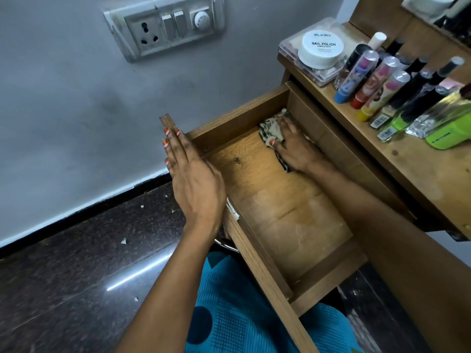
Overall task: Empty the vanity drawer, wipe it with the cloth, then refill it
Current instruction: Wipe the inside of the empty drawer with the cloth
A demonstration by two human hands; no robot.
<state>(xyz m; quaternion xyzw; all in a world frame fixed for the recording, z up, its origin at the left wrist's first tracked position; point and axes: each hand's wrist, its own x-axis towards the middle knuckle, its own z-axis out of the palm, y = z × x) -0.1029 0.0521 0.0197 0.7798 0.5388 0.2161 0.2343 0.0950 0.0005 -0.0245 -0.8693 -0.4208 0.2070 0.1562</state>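
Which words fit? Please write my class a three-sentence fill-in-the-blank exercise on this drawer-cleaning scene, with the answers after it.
1. The right hand presses a crumpled ____ onto the floor of the open drawer.
2. The white jar on the vanity top reads "NAIL ____".
3. The three printed tubes beside it have blue, red and ____ bases.
Missing words: cloth; polish; yellow.

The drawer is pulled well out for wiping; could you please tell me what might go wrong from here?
The right hand presses the cloth into a far corner of the drawer, below crowded bottles at the vanity top edge; the arm might knock one in. The left hand rests on the drawer's extended panel; leaning there could strain it.
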